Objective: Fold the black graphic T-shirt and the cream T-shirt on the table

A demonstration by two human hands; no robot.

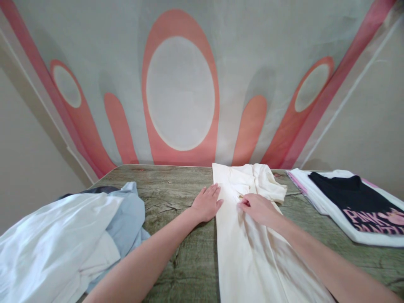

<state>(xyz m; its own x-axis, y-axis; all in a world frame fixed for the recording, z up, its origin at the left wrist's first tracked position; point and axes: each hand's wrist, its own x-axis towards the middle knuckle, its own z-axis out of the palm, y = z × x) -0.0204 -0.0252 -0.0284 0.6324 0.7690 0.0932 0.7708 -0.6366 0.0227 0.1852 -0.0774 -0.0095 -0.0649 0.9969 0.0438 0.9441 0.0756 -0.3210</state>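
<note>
A cream short-sleeved garment [233, 248] lies lengthwise on the table, its left edge straight and its right part wrinkled. One sleeve [272, 185] spreads to the right near the far edge. My left hand [206, 203] rests flat with fingers stretched out, the fingertips touching the garment's left edge. Over the middle of the cloth, my right hand [260, 209] pinches a fold of it between thumb and fingers. Small creases run out from that pinch.
Rumpled white clothes [57, 240] and light blue cloth [126, 214] heap at the left of the wood-grain table [186, 261]. At the right lies a stack of flat shirts, a black printed shirt [341, 193] on top. A patterned backdrop [179, 158] stands behind the far edge.
</note>
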